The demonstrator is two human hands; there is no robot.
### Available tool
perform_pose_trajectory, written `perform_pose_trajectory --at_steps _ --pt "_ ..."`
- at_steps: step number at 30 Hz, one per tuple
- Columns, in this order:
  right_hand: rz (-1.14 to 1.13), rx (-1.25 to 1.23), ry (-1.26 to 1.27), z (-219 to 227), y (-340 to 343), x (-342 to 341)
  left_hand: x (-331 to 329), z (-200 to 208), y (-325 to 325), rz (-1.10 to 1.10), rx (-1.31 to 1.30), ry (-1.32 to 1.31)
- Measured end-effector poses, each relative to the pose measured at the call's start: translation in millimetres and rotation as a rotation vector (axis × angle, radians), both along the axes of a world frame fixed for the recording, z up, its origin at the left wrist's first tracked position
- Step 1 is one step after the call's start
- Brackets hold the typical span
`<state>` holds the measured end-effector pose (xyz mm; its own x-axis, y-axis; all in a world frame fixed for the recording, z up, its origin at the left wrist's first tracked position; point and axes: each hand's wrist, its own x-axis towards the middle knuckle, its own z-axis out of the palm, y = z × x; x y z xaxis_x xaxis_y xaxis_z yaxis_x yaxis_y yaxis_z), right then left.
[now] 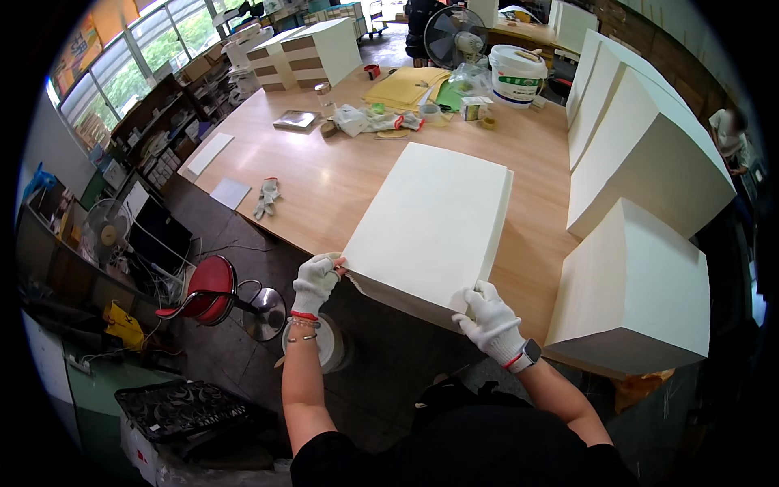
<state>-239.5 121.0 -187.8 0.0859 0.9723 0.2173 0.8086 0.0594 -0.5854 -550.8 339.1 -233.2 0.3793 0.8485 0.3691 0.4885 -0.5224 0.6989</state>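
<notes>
A thick white block that looks like a stack of large paper sheets (430,219) lies at the near edge of the wooden table (312,199). My left hand (316,282), in a white knit glove with some bare fingertips showing, pinches its near left corner. At the near right corner, my right hand (489,318), also in a white glove, closes its fingers on the edge, with the thumb toward the top. Along the right side a lower layer sticks out slightly past the top one. The undersides of both hands' grips are hidden.
Tall white paper stacks (629,284) stand along the right. A loose glove (266,198) lies at the table's left edge. Farther back are yellow sheets (406,88), a white bucket (517,77) and a fan (454,40). A red stool (213,288) and a pail (326,345) stand below left.
</notes>
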Motion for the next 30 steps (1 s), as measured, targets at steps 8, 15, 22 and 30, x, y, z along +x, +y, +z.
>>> perform_pose_trajectory --at_steps 8,15,22,30 --pt "0.078 -0.088 0.324 46.9 -70.1 43.9 4.3 14.6 4.0 0.130 0.207 0.109" --pt "-0.532 0.728 0.175 86.8 -240.9 187.9 153.8 121.1 -76.1 -0.201 0.180 -0.199" --pt "-1.397 0.365 -0.247 60.6 -359.9 305.4 354.2 218.7 -222.6 -1.090 0.497 -0.156" --pt "-0.846 0.386 -0.279 111.5 -365.2 326.8 517.5 213.1 -332.7 -1.382 0.501 0.376"
